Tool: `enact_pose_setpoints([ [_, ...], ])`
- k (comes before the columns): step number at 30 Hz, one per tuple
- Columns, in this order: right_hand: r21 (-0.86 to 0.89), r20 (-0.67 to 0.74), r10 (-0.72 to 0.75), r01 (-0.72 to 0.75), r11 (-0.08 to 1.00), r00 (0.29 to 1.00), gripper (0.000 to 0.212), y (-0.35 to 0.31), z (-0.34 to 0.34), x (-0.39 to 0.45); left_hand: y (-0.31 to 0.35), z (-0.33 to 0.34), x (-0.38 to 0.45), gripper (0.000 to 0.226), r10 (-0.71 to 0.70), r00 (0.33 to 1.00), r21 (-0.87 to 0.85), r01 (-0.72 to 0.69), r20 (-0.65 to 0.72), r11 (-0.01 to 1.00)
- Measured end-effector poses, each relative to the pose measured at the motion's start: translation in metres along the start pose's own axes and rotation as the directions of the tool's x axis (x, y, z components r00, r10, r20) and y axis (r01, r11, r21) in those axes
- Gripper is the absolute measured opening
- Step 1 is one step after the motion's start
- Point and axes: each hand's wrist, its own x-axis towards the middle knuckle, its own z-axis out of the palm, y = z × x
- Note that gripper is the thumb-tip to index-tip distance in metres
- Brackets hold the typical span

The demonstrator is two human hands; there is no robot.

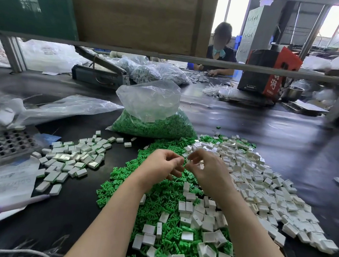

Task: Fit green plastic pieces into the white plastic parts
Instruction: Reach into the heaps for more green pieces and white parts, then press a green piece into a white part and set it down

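Observation:
A heap of loose green plastic pieces (159, 198) covers the dark table in front of me, mixed with white plastic parts (260, 187) that spread to the right. My left hand (163, 164) and my right hand (206, 167) meet above the heap, fingertips together. My right hand pinches a small white part (188, 161). The fingertips of my left hand are curled at the same spot, pinching something too small to make out. A separate pile of white parts with green showing (76, 158) lies to the left.
A clear bag of green pieces (154, 125) stands behind the heap. A dark perforated tray (5, 145), papers and a purple pen (13, 203) lie at the left. Another person works across the table beyond a low shelf rail (189, 59).

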Motion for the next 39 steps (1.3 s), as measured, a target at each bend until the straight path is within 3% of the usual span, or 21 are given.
enact_pose_setpoints([
  [3, 0.087, -0.108, -0.094, 0.103, 0.991, 0.99, 0.009, -0.008, -0.001, -0.001, 0.002, 0.003, -0.001, 0.017, -0.062, 0.993, -0.286, 0.088, 0.099, 0.954],
  [6, 0.165, -0.116, -0.115, 0.133, 0.977, 0.987, 0.014, -0.01, 0.001, -0.002, 0.001, 0.0, -0.002, 0.01, -0.089, 0.993, -0.398, 0.112, 0.076, 0.911],
  [9, 0.173, -0.076, -0.081, 0.093, 0.98, 0.994, 0.025, -0.007, 0.004, -0.001, -0.002, -0.003, -0.002, 0.007, -0.09, 0.995, -0.322, 0.075, -0.033, 0.944],
  [12, -0.042, 0.067, -0.054, 0.057, 0.997, 0.996, 0.032, -0.005, 0.009, -0.001, -0.003, -0.006, -0.001, 0.008, -0.054, 0.984, -0.293, 0.003, -0.168, 0.956],
  [16, -0.278, 0.283, -0.06, 0.142, 0.95, 0.957, 0.041, -0.007, 0.016, -0.001, -0.003, -0.007, 0.0, 0.017, -0.027, 0.981, -0.323, -0.038, -0.194, 0.946],
  [21, -0.314, 0.232, -0.079, 0.152, 0.937, 0.969, 0.021, -0.009, 0.017, 0.0, -0.002, -0.006, 0.0, 0.016, 0.037, 0.982, -0.36, -0.102, -0.183, 0.927],
  [28, -0.314, 0.276, -0.085, 0.174, 0.934, 0.957, 0.029, -0.01, 0.016, 0.0, -0.002, -0.008, 0.001, 0.017, 0.059, 0.978, -0.366, -0.129, -0.198, 0.922],
  [30, -0.307, 0.279, -0.101, 0.189, 0.933, 0.955, 0.023, -0.011, 0.016, 0.0, -0.003, -0.008, 0.001, 0.017, 0.057, 0.979, -0.362, -0.127, -0.197, 0.923],
  [35, -0.158, 0.237, -0.038, 0.078, 0.984, 0.971, 0.012, -0.008, 0.019, -0.001, -0.001, -0.009, -0.001, 0.027, 0.049, 0.983, -0.398, -0.117, -0.178, 0.91],
  [39, 0.206, 0.058, 0.061, -0.071, 0.976, 0.997, 0.012, -0.007, 0.015, 0.001, -0.001, -0.01, -0.001, 0.016, 0.037, 0.987, -0.465, -0.107, -0.157, 0.879],
])
